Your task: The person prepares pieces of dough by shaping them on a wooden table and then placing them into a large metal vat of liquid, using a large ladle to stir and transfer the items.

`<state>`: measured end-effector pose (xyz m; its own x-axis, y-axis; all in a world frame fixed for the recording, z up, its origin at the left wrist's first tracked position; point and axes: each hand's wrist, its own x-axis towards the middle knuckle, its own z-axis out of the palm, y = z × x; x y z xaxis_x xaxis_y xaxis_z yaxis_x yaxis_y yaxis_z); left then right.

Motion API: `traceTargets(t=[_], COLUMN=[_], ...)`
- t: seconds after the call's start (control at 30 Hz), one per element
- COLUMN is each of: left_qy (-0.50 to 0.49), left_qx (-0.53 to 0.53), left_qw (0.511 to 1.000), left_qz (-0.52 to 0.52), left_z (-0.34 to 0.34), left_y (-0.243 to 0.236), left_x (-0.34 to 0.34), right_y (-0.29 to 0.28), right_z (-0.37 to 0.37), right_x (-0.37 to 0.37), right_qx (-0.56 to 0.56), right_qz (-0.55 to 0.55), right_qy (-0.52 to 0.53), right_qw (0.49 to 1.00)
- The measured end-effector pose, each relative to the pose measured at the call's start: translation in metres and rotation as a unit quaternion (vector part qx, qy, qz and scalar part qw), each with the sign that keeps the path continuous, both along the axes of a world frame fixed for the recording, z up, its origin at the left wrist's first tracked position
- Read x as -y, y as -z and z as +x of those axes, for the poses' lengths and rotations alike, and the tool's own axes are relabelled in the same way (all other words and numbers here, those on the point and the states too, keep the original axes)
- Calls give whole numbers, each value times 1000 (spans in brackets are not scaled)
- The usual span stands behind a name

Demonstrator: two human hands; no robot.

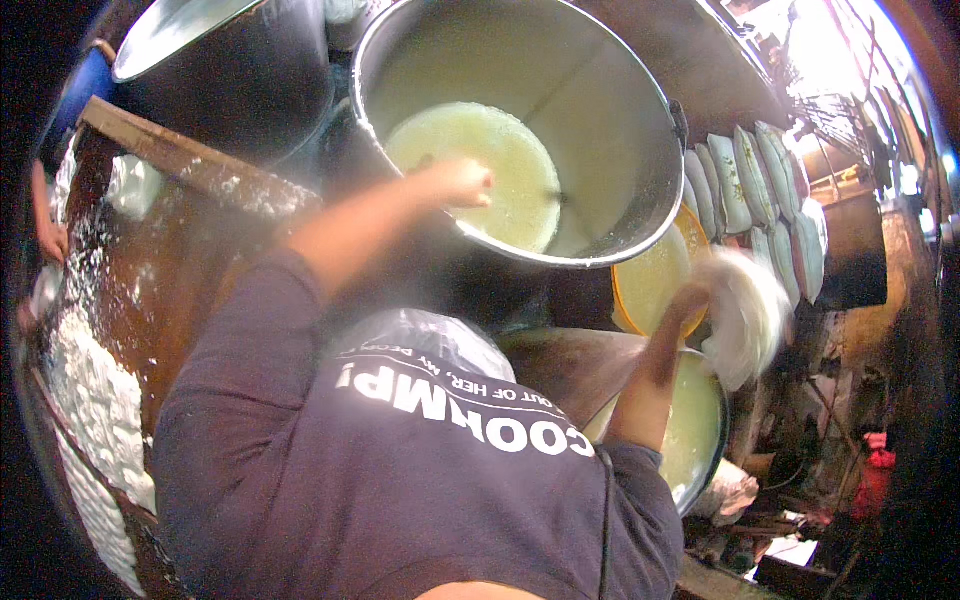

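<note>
My left hand (462, 184) is over the near left rim of a large metal bucket (610, 120). Motion blurs its fingers, and nothing shows clearly in them. Cloudy pale-yellow liquid (500, 150) with a frothy edge lies in the bottom of that bucket. On the right, my right hand (690, 302) grips a white cloth or bag (748, 318), smeared by movement. Just behind that hand is an orange-rimmed container (650, 280) of yellowish content. Beneath my right forearm stands a round pot (700, 420) with greenish-yellow liquid, partly hidden by my arm and body.
Several pale filled bags (745, 185) are stacked at the right. A dark vat (220, 90) with a shiny rim stands far left. White lumpy material (95, 390) lies along a wooden trough (180, 160). Another person's hand (52, 240) shows at the left edge.
</note>
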<state>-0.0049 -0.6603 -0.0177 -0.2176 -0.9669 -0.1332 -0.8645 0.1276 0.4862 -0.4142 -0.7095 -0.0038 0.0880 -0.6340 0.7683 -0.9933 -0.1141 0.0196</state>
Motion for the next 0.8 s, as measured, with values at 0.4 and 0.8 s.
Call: traceTargets(t=[0.4,0.8], left_qy=[-150,-278], left_qx=[201,168], left_qw=[963,944], left_qz=[100,-55], left_z=[61,148], left_y=[1,22], left_x=[-12,13], right_y=[-116,-132], right_z=[75,87], right_x=[35,-58], right_qx=[414,676], right_qz=[478,534], right_qy=[-89,-318], right_qw=[770,395])
